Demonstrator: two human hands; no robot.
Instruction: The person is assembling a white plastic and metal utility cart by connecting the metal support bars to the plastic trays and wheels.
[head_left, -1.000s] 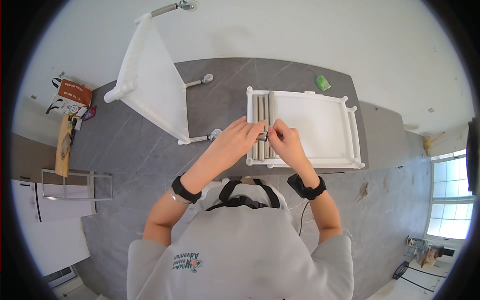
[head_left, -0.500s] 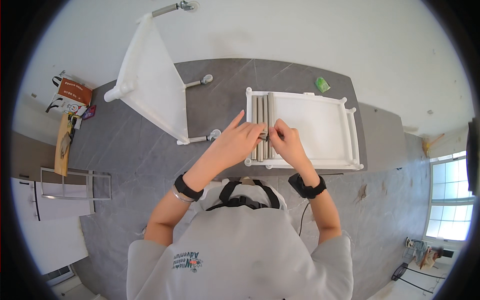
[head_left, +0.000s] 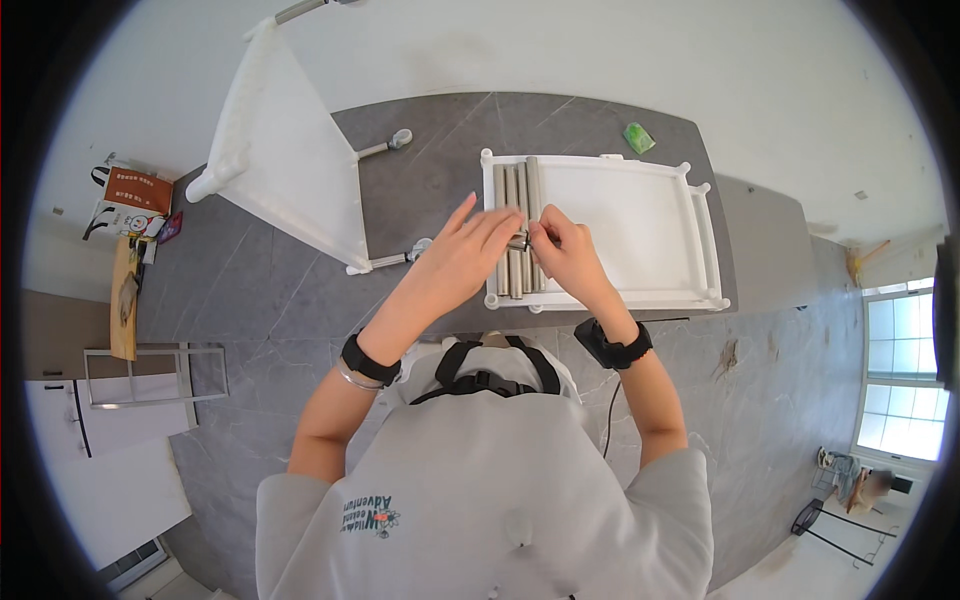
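Several silvery metal tubes (head_left: 514, 275) lie side by side across the left part of a white plastic shelf tray (head_left: 620, 215) on the grey table. Over the tubes, my left hand (head_left: 462, 262) is bent around a small metal piece (head_left: 518, 242) with a dark end, one finger sticking up. Close beside it, my right hand (head_left: 572, 258) is closed in a pinch near that dark end. What the right fingertips hold, if anything, is hidden. To the left stands a tilted white shelf (head_left: 285, 150), with metal legs and a caster wheel (head_left: 401, 138).
A green packet (head_left: 638, 138) lies behind the tray. At the far left are a brown and white bag (head_left: 138, 190), a wooden board (head_left: 124, 300) and a metal frame (head_left: 155, 403). Far right, a person (head_left: 862, 492) is near a black-framed object (head_left: 835, 530).
Table, tray and shelf sit slightly higher in the picture as the view has shifted. Both hands stay close together over the tubes, with small finger movements around the metal piece.
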